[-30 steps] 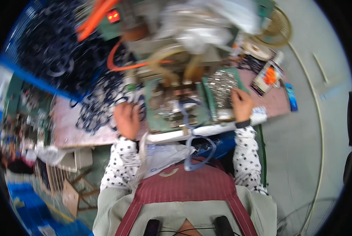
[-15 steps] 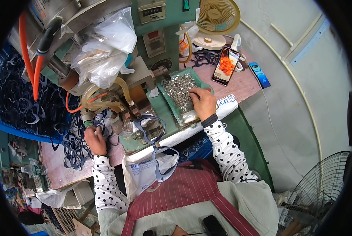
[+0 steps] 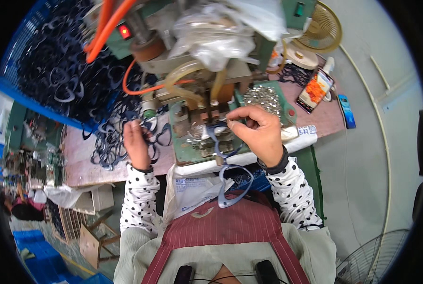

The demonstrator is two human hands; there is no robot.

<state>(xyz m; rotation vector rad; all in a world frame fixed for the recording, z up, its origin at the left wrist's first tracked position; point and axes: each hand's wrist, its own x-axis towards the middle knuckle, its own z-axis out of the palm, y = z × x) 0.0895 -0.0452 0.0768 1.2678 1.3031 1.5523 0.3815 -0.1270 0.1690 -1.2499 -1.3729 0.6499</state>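
Observation:
My right hand (image 3: 259, 135) is closed in a pinch beside the machine's copper-coloured jaws (image 3: 210, 116). At its fingertips is a tiny metal part, mostly hidden by the fingers. A blue-grey eyeglass front (image 3: 225, 201) sits with one rim under the jaws, while its other rim sticks out over the table edge toward my apron. My left hand (image 3: 136, 144) is open, fingers stretched, beside a loose pile of dark blue eyeglass fronts (image 3: 106, 150) on the table. Behind my right hand, a green tray (image 3: 287, 105) holds a heap of small shiny metal parts (image 3: 263, 98).
A blue basket (image 3: 13, 87) full of dark eyeglass fronts stands at the left. Orange hoses (image 3: 126, 78) and plastic bags (image 3: 213, 40) hang about the machine. Two phones, one lit (image 3: 314, 92) and one blue (image 3: 346, 111), and a small fan (image 3: 319, 28) lie at the right.
My right hand has left the tray of metal parts and come over to the jaws, pinching. My left hand has opened near the pile. The view has shifted leftward.

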